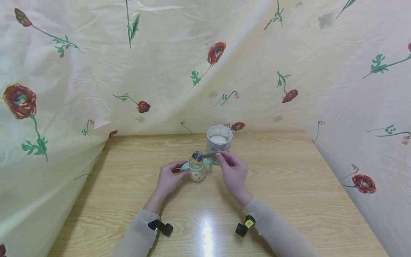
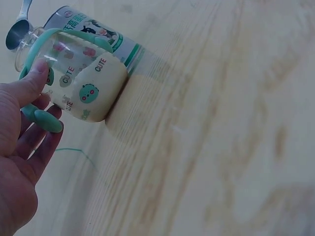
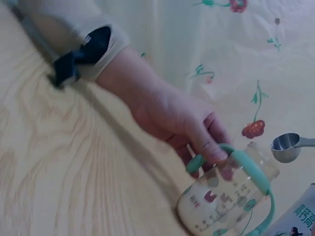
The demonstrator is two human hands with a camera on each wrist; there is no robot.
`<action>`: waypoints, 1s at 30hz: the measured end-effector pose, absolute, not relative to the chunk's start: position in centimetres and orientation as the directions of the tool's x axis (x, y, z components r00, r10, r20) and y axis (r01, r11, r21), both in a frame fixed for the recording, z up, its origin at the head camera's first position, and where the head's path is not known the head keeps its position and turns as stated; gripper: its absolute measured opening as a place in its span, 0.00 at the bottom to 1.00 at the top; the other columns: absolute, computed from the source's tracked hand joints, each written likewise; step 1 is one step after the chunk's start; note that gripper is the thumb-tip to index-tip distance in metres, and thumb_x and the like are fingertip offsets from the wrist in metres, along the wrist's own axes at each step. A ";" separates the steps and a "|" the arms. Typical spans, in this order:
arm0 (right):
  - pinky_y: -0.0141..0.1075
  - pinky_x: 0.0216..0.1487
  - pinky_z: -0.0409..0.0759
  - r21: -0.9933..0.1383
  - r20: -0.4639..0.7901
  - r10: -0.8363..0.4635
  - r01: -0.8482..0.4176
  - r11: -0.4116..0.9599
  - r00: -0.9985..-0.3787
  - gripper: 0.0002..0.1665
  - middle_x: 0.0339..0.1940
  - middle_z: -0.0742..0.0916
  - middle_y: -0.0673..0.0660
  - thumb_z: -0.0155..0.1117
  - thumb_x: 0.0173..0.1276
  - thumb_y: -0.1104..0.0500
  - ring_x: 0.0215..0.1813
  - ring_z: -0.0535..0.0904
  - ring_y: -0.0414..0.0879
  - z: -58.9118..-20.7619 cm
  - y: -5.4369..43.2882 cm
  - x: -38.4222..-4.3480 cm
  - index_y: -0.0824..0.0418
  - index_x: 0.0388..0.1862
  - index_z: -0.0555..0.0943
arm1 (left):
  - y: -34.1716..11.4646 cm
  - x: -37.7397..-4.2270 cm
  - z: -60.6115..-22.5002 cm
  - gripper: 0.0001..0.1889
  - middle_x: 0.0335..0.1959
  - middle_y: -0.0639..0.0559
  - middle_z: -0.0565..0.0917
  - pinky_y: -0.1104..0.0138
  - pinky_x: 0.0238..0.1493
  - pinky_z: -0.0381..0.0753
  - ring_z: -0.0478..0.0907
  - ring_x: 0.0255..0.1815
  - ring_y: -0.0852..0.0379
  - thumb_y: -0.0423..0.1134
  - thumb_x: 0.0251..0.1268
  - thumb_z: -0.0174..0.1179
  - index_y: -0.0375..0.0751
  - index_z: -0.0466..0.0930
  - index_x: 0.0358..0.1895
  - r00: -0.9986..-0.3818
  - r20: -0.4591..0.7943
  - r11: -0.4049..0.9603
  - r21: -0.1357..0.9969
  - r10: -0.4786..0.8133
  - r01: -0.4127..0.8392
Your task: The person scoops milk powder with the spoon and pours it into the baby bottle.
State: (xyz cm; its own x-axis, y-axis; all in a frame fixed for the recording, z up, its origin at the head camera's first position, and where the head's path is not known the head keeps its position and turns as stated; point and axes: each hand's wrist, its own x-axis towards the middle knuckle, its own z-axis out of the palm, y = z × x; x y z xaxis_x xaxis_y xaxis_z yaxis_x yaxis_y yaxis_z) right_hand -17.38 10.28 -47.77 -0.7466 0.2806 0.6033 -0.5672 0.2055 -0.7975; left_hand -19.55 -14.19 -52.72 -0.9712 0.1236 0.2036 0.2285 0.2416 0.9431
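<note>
A clear baby bottle [image 1: 197,174] with two mint-green handles stands uncapped on the table, cartoon prints on its side and a pale content inside. My left hand [image 1: 169,179] grips its left handle, the thumb against the bottle near the collar in the left wrist view. My right hand [image 1: 235,174] pinches the handle of a metal measuring spoon [image 3: 286,148], whose bowl is at the bottle's open mouth. The bowl's inside looks bare in the right wrist view. Just behind the bottle is an open can [image 1: 219,147] with white powder in it.
The wooden table [image 1: 276,200] reaches to a flower-printed cloth [image 1: 173,64] hanging behind it and at both sides. Each wrist wears a dark strap with a small camera. The can stands near the back edge, close behind my right hand.
</note>
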 end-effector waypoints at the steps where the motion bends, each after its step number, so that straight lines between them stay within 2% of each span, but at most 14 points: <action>1: 0.23 0.24 0.72 -0.827 0.562 0.297 -0.534 0.176 -0.772 0.05 0.32 0.92 0.58 0.77 0.68 0.70 0.25 0.76 0.36 -47.6 10.3 -17.4 0.69 0.42 0.91 | -14.2 -19.5 -52.7 0.20 0.53 0.46 0.91 0.54 0.59 0.86 0.87 0.55 0.48 0.34 0.60 0.80 0.40 0.90 0.56 -0.971 0.203 0.243 0.943 0.124 0.228; 6: 0.26 0.22 0.67 -0.916 0.397 0.329 -0.393 0.083 -0.857 0.07 0.34 0.93 0.49 0.77 0.71 0.64 0.25 0.74 0.39 -46.9 10.7 -17.4 0.66 0.44 0.91 | -14.2 -19.5 -52.8 0.20 0.52 0.48 0.91 0.55 0.58 0.87 0.87 0.54 0.49 0.34 0.60 0.80 0.41 0.90 0.56 -0.970 0.211 0.247 0.940 0.125 0.236; 12: 0.27 0.32 0.75 -0.958 0.281 0.344 -0.283 0.045 -0.896 0.13 0.38 0.93 0.51 0.76 0.74 0.58 0.38 0.85 0.46 -46.1 11.4 -17.3 0.67 0.48 0.91 | -14.1 -19.6 -52.9 0.20 0.51 0.49 0.91 0.58 0.56 0.87 0.87 0.53 0.50 0.33 0.58 0.81 0.40 0.91 0.55 -0.967 0.225 0.236 0.939 0.120 0.248; 16: 0.30 0.44 0.82 -0.973 0.223 0.361 -0.231 0.022 -0.906 0.17 0.44 0.93 0.55 0.75 0.75 0.55 0.46 0.87 0.44 -45.5 11.9 -17.5 0.67 0.51 0.90 | -14.1 -19.6 -53.0 0.20 0.51 0.49 0.91 0.57 0.57 0.87 0.87 0.53 0.50 0.33 0.58 0.81 0.41 0.91 0.55 -0.968 0.219 0.233 0.942 0.121 0.242; 20: 0.32 0.54 0.84 -0.980 0.187 0.370 -0.201 0.001 -0.910 0.18 0.49 0.92 0.56 0.74 0.76 0.53 0.52 0.87 0.44 -45.0 12.6 -17.9 0.66 0.54 0.89 | -14.1 -19.6 -53.0 0.20 0.52 0.48 0.91 0.55 0.58 0.87 0.86 0.54 0.50 0.34 0.59 0.81 0.41 0.90 0.55 -0.971 0.206 0.229 0.946 0.122 0.230; 30: 0.35 0.60 0.85 -0.965 0.216 0.425 -0.258 -0.043 -0.879 0.19 0.45 0.94 0.56 0.75 0.75 0.55 0.49 0.91 0.43 -43.9 14.0 -19.3 0.70 0.52 0.88 | -14.2 -19.6 -52.9 0.19 0.52 0.49 0.91 0.54 0.60 0.86 0.86 0.55 0.51 0.35 0.60 0.80 0.42 0.91 0.55 -0.973 0.193 0.220 0.951 0.124 0.216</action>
State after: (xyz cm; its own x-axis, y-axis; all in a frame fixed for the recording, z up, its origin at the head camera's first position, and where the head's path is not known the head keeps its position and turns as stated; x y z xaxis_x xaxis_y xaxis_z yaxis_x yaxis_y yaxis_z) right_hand -19.29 13.99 -43.89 -0.8793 0.4247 0.2157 -0.2575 -0.0430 -0.9653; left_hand -19.64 -14.17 -52.91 -0.9735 0.1236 0.1926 0.2162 0.2204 0.9511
